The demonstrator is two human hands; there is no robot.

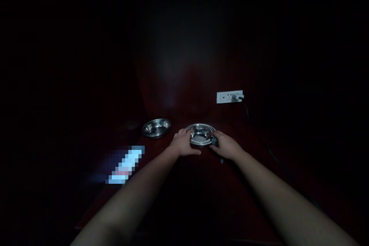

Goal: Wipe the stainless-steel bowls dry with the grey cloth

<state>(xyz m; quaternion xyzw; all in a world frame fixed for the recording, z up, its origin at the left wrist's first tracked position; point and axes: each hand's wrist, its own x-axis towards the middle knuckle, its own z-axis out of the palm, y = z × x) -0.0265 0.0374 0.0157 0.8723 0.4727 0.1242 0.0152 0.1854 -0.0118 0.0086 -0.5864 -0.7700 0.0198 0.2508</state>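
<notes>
Several shallow shiny steel bowls point(200, 136), apparently nested with ringed rims, rest on the dark red tabletop between my hands. My left hand point(183, 144) lies against their left side, fingers spread and the thumb stretched out in front of the rim. At the right side is my right hand point(226, 145), its fingertips at the rim and its thumb apart from them. A small dark object point(214, 142) shows between that thumb and the fingers; its kind is unclear. Another steel bowl point(156, 128) stands farther left, apart from both hands.
A white wall socket point(230, 97) with a plug in it is behind, right of the bowls. A dark cable point(272, 154) runs down the right side. A bright pixelated patch point(127, 165) sits left of my left forearm. Deep shadow hides most surroundings.
</notes>
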